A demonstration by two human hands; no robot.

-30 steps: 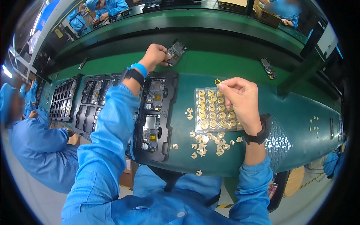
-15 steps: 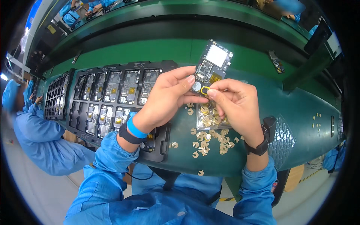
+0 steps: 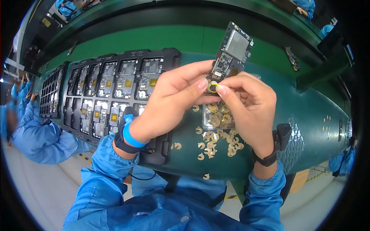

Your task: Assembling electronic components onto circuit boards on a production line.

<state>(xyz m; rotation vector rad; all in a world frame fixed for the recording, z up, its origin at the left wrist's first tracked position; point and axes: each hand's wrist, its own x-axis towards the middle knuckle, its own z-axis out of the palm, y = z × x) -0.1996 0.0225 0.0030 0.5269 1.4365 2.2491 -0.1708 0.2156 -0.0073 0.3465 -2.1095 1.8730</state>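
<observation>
The circuit board is raised above the bench, its near end between the thumb and fingers of the left hand. Its long axis runs from that grip away from the wearer, leaning right; the grey shield plate marks the far end, component face up. At the near end, just beside the left thumb tip, lies a yellow-rimmed ring; the right hand appears to pinch its right edge between thumb and forefinger.

The board should handle as light, stiff and fragile; hold by the bare long edges, clear of components. The ring is likely light, thin and easily slipped: hold by the rim.

Below the grip: a clear plastic tray and, nearer the wearer, loose notched discs. Left of the grip: a black board tray
</observation>
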